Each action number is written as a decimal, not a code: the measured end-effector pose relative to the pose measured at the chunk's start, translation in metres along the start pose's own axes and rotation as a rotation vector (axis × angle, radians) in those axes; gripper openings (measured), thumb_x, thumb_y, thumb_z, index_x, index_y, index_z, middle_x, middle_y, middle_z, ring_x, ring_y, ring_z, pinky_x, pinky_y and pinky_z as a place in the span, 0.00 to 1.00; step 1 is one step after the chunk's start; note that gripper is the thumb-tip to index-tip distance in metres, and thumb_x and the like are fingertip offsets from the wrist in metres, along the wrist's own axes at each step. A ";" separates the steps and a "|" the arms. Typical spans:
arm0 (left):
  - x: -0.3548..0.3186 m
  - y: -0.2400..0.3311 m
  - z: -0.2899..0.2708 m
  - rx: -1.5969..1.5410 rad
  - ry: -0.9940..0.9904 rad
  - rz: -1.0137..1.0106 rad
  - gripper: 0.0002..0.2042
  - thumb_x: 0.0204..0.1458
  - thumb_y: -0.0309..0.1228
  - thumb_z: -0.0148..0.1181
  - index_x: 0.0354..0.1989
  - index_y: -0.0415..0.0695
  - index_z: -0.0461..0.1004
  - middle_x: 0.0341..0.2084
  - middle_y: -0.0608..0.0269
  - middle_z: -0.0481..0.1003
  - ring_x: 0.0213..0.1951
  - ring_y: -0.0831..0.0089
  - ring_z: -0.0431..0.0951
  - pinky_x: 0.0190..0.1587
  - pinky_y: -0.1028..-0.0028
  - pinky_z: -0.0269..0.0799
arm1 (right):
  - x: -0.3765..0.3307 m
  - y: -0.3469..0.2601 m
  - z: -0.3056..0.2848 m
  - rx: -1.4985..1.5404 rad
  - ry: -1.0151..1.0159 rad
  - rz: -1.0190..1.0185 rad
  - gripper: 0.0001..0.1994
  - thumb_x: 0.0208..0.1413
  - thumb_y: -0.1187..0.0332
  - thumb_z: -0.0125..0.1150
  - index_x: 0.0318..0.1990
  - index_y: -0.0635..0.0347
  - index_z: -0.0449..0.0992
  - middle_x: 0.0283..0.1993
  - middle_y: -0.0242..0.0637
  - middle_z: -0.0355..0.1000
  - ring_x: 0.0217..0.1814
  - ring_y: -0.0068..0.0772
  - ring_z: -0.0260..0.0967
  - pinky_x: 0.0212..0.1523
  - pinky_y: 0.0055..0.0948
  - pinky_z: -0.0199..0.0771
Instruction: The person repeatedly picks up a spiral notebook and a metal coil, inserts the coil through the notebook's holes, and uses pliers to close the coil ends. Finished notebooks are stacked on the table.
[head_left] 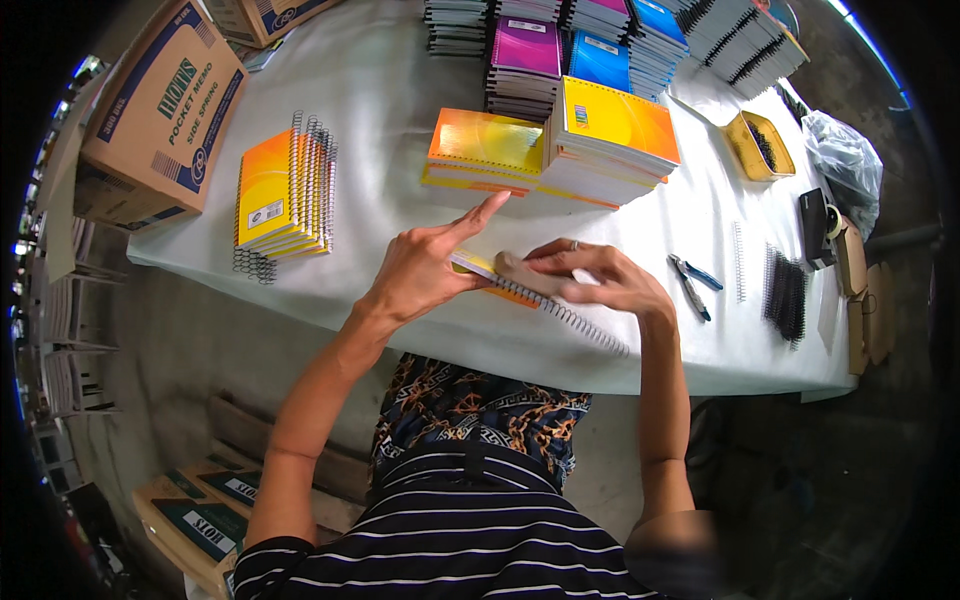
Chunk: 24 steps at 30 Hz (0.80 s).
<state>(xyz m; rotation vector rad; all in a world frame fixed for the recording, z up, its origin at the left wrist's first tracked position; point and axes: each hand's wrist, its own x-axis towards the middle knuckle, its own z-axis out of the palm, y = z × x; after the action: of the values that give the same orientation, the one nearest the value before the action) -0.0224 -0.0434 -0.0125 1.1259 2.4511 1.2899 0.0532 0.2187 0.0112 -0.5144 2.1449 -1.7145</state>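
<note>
A small orange-and-yellow notebook (478,266) lies near the front edge of the white-covered table (380,110). A long wire spiral (580,325) runs along its near edge and sticks out to the right. My left hand (425,265) presses on the notebook's left part, forefinger stretched out. My right hand (590,275) lies over the notebook's right part, fingers curled onto the spiral.
A stack of spiral-bound orange notebooks (280,190) lies at the left, unbound orange stacks (560,145) in the middle, and purple and blue stacks (570,45) behind. Blue-handled pliers (692,282), loose black spirals (787,295) and a yellow tray (758,145) are at the right. A cardboard box (160,105) stands at far left.
</note>
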 end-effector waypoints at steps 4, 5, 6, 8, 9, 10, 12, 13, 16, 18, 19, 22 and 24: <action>-0.005 -0.007 0.007 -0.185 0.025 -0.052 0.54 0.33 0.26 0.78 0.72 0.61 0.50 0.60 0.54 0.70 0.56 0.60 0.75 0.50 0.64 0.78 | -0.010 0.006 -0.003 0.243 0.021 -0.118 0.38 0.49 0.42 0.59 0.51 0.74 0.76 0.56 0.58 0.68 0.58 0.50 0.67 0.61 0.43 0.61; -0.002 -0.010 0.011 -0.238 0.054 -0.049 0.54 0.34 0.28 0.78 0.72 0.61 0.49 0.58 0.54 0.71 0.55 0.60 0.76 0.50 0.65 0.77 | -0.009 0.009 -0.005 0.160 -0.014 -0.096 0.38 0.50 0.41 0.60 0.52 0.74 0.75 0.57 0.57 0.68 0.59 0.49 0.66 0.62 0.43 0.60; -0.005 -0.012 0.018 -0.292 0.082 -0.044 0.55 0.34 0.30 0.78 0.72 0.61 0.48 0.57 0.53 0.72 0.53 0.60 0.77 0.49 0.66 0.77 | -0.010 0.009 -0.006 0.077 -0.048 -0.073 0.38 0.50 0.41 0.60 0.53 0.74 0.75 0.57 0.56 0.68 0.60 0.48 0.65 0.63 0.42 0.60; -0.004 -0.015 0.023 -0.350 0.114 -0.032 0.55 0.35 0.31 0.78 0.72 0.59 0.47 0.55 0.53 0.74 0.53 0.62 0.78 0.50 0.68 0.76 | -0.001 0.005 -0.004 -0.199 -0.031 0.156 0.35 0.53 0.43 0.61 0.53 0.72 0.75 0.58 0.50 0.69 0.62 0.45 0.64 0.64 0.40 0.58; -0.005 -0.017 0.023 -0.364 0.125 -0.032 0.55 0.35 0.30 0.78 0.72 0.56 0.47 0.55 0.54 0.74 0.54 0.64 0.77 0.50 0.69 0.75 | -0.004 0.012 -0.007 -0.045 -0.009 0.057 0.35 0.53 0.44 0.61 0.54 0.72 0.75 0.58 0.50 0.69 0.62 0.45 0.64 0.64 0.40 0.58; 0.000 -0.020 0.026 -0.366 0.124 -0.033 0.55 0.35 0.28 0.78 0.73 0.55 0.46 0.56 0.53 0.73 0.55 0.65 0.76 0.51 0.70 0.74 | -0.008 0.014 -0.013 0.090 0.005 -0.036 0.35 0.53 0.44 0.60 0.54 0.71 0.75 0.58 0.50 0.69 0.62 0.44 0.64 0.64 0.39 0.58; 0.008 -0.025 0.029 -0.372 0.102 -0.063 0.55 0.36 0.24 0.77 0.73 0.53 0.45 0.59 0.52 0.71 0.57 0.68 0.73 0.53 0.73 0.71 | -0.006 0.010 -0.014 0.304 -0.026 -0.238 0.37 0.52 0.42 0.61 0.54 0.72 0.74 0.59 0.51 0.68 0.62 0.43 0.64 0.64 0.37 0.58; 0.004 -0.022 0.029 -0.410 0.091 -0.094 0.54 0.37 0.23 0.76 0.73 0.52 0.46 0.58 0.52 0.71 0.57 0.68 0.73 0.53 0.73 0.71 | 0.001 -0.001 -0.002 -0.151 0.038 0.138 0.40 0.49 0.39 0.61 0.53 0.74 0.75 0.60 0.53 0.68 0.63 0.46 0.64 0.65 0.41 0.57; -0.002 -0.021 0.034 -0.473 0.101 -0.127 0.50 0.40 0.22 0.74 0.72 0.50 0.48 0.56 0.53 0.73 0.55 0.70 0.74 0.52 0.73 0.72 | -0.007 0.005 -0.008 0.132 0.025 -0.018 0.34 0.54 0.46 0.62 0.55 0.71 0.74 0.59 0.51 0.69 0.63 0.44 0.62 0.65 0.40 0.57; -0.001 -0.031 0.039 -0.439 0.167 -0.066 0.48 0.41 0.23 0.73 0.72 0.52 0.51 0.53 0.55 0.76 0.51 0.73 0.77 0.50 0.72 0.74 | -0.007 0.011 -0.006 0.242 0.017 -0.186 0.33 0.54 0.47 0.62 0.58 0.67 0.73 0.56 0.50 0.71 0.61 0.42 0.65 0.64 0.38 0.59; -0.001 -0.024 0.037 -0.433 0.166 -0.075 0.46 0.42 0.21 0.71 0.71 0.51 0.53 0.53 0.55 0.76 0.51 0.74 0.77 0.51 0.73 0.73 | 0.000 -0.004 -0.003 0.077 0.017 -0.029 0.35 0.53 0.45 0.62 0.57 0.69 0.73 0.58 0.50 0.70 0.61 0.44 0.65 0.63 0.37 0.59; -0.001 -0.028 0.044 -0.534 0.157 -0.021 0.45 0.42 0.20 0.70 0.71 0.50 0.53 0.55 0.56 0.75 0.53 0.74 0.76 0.51 0.73 0.73 | 0.001 0.000 -0.006 -0.028 0.027 0.098 0.32 0.54 0.49 0.62 0.57 0.69 0.73 0.58 0.49 0.68 0.60 0.46 0.64 0.62 0.38 0.59; 0.003 -0.030 0.042 -0.477 0.137 -0.029 0.45 0.43 0.19 0.69 0.71 0.52 0.52 0.56 0.56 0.74 0.55 0.73 0.74 0.51 0.73 0.73 | -0.003 0.019 -0.007 0.222 0.063 -0.212 0.28 0.57 0.49 0.60 0.58 0.60 0.75 0.53 0.49 0.72 0.55 0.43 0.68 0.59 0.36 0.64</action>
<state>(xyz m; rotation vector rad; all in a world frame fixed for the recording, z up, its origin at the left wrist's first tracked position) -0.0226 -0.0243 -0.0608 0.8947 2.0577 1.8616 0.0514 0.2302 -0.0053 -0.6517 1.9660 -2.0790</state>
